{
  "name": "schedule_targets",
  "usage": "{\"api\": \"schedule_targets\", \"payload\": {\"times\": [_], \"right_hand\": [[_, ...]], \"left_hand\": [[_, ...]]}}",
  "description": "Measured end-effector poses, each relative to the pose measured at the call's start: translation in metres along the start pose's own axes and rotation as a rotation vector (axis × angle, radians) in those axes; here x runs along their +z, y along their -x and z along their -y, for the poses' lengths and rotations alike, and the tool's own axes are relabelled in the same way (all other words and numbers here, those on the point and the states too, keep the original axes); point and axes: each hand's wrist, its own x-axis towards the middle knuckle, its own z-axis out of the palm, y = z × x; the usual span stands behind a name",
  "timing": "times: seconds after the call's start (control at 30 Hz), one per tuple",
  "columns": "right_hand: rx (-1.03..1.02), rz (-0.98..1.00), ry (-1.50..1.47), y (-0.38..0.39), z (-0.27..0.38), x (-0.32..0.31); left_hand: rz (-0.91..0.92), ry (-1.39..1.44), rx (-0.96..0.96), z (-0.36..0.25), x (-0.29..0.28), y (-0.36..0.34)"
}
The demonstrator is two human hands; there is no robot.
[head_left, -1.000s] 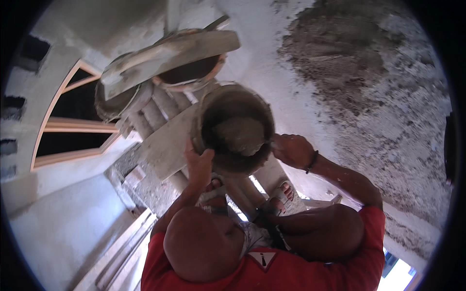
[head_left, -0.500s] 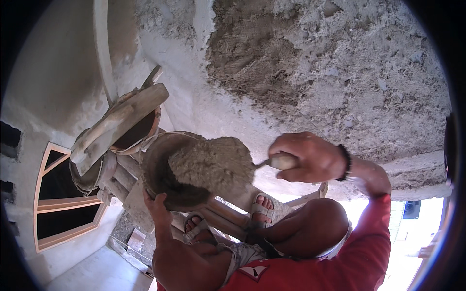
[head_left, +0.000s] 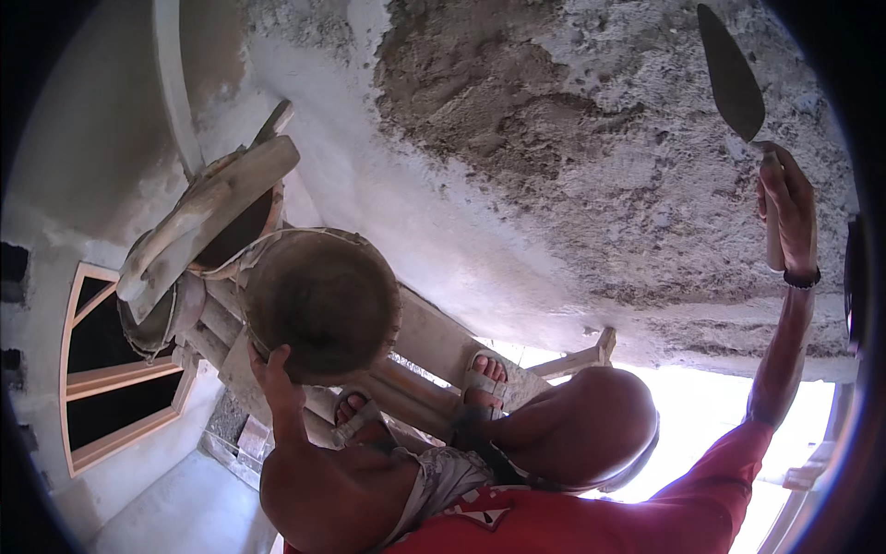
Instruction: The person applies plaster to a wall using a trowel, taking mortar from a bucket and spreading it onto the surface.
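My right hand (head_left: 784,203) is raised at the right, closed round the handle of a pointed trowel (head_left: 734,78). The blade points up in front of the rough wall (head_left: 683,222), with no heap of mortar showing on the side I see. My left hand (head_left: 274,374) grips the near left rim of a round mortar-stained bucket (head_left: 377,277). The bucket's mouth faces me, its dark inside coated with residue. Dark wet mortar (head_left: 471,83) covers part of the wall above it.
A long wooden float (head_left: 208,231) lies across other buckets (head_left: 148,323) at the left. My sandalled feet (head_left: 484,379) rest on wooden planks and poles (head_left: 420,402) with gaps between them. A wooden window frame (head_left: 125,391) stands at the far left; bright daylight shows at lower right.
My right hand has swung up and right with the trowel; the large load of mortar has left its blade. A dark streak now extends from the wet patch. My left hand stays on the bucket.
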Motion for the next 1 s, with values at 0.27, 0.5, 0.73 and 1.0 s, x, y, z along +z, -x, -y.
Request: {"api": "schedule_targets", "payload": {"times": [0.27, 0.5, 0.73, 1.0], "right_hand": [[-0.217, 0.711, -0.049, 0.056, 0.010, 0.159], [-0.687, 0.680, 0.486, 0.064, 0.120, 0.284], [-0.800, 0.841, 0.439, 0.060, 0.147, 0.389], [-0.686, 0.993, -0.112, 0.116, 0.111, 0.445]], "left_hand": [[-0.111, 0.051, -0.013, -0.008, 0.025, 0.009], [-0.008, -0.195, 0.122, 0.001, 0.044, 0.016], [0.053, -0.406, 0.310, 0.002, 0.037, 0.014], [0.024, -0.395, 0.252, -0.006, 0.061, 0.020]]}}
